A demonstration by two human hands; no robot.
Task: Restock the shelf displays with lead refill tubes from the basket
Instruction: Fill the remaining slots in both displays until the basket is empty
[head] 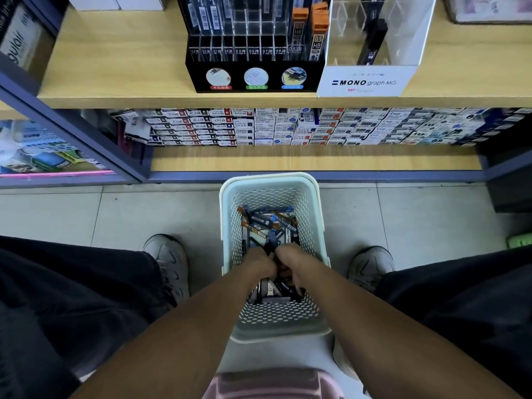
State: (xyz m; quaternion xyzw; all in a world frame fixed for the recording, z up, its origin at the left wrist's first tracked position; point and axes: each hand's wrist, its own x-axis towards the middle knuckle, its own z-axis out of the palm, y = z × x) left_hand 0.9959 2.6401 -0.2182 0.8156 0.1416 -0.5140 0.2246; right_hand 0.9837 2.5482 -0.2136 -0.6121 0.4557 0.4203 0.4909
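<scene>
A pale green perforated basket point(270, 182) stands on the floor between my feet, with a heap of black, blue and orange lead refill tubes point(269, 223) in it. Both hands reach down into the heap. My left hand point(260, 264) and my right hand point(289, 262) lie side by side, knuckles up, fingers buried among the tubes, so their hold is hidden. On the shelf above stands a black slotted display point(253, 76) holding tubes, with orange-capped ones point(316, 30) at its right. Beside it is a white MONO graph display point(365, 82) with one black tube point(372, 44).
The wooden upper shelf point(115, 67) runs across the top. The lower shelf point(288, 159) carries rows of small stacked boxes. My grey shoes point(169, 263) stand on either side of the basket on the tiled floor. A green object point(519, 241) lies at the right edge.
</scene>
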